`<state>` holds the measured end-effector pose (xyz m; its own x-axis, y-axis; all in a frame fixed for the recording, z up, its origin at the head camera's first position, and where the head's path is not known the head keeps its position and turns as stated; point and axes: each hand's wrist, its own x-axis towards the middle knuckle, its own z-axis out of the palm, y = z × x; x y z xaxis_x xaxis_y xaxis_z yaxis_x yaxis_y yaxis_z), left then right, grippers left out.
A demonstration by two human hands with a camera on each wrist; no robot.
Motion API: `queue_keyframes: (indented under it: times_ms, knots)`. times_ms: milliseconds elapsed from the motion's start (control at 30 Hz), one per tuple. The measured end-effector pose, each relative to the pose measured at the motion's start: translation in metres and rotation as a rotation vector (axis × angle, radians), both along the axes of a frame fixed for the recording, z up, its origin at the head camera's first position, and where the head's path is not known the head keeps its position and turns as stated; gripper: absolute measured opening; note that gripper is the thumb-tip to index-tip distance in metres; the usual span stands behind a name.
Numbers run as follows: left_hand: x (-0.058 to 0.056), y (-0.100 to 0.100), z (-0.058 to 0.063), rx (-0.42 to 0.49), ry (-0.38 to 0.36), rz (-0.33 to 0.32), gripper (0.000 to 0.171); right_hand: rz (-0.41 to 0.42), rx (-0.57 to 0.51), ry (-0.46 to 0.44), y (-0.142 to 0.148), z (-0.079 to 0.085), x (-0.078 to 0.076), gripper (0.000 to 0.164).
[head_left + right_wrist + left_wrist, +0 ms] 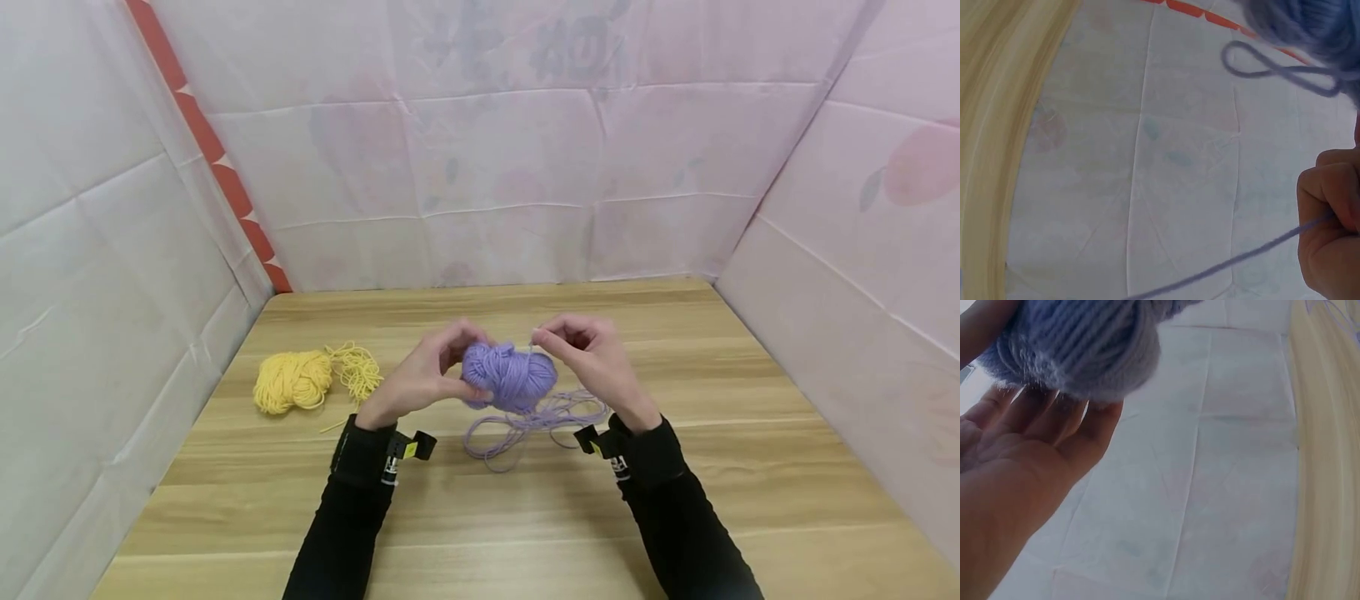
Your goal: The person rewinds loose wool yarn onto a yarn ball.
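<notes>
A purple yarn ball (513, 377) is held up over the table by my left hand (429, 373), thumb on the near side and fingers behind its left end. The left wrist view shows those fingers (1079, 422) against the wound yarn (1085, 347). At the ball's right end, my right hand (592, 354) pinches a strand of purple yarn. In the right wrist view the strand (1229, 262) runs from the curled right hand (1332, 219) toward the lower left, and a loose loop (1254, 65) sticks out beside the ball. Loose purple yarn (525, 429) lies in loops below.
On the left of the wooden table (480, 533) sits a yellow yarn ball (292, 382), with a tangle of loose yellow yarn (356, 371) beside it, close to my left wrist. Pale printed sheets (510, 167) wall the table at the back and both sides.
</notes>
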<state>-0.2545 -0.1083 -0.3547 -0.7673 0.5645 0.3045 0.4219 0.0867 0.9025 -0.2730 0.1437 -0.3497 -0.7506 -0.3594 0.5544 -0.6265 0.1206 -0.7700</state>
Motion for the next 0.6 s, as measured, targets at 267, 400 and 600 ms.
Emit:
queue_keyframes:
  times_ms: [267, 400, 600]
  knots:
    - [0.003, -0.002, 0.002, 0.051, -0.034, -0.04, 0.053, 0.064, -0.049, -0.095, -0.012, -0.012, -0.009, 0.013]
    - [0.003, -0.004, 0.002, 0.093, -0.064, -0.044, 0.052, 0.124, -0.098, -0.179, -0.02, -0.02, -0.012, 0.011]
    - [0.004, -0.006, 0.003, 0.142, -0.089, -0.024, 0.052, 0.196, -0.13, -0.186, -0.031, -0.032, -0.012, 0.031]
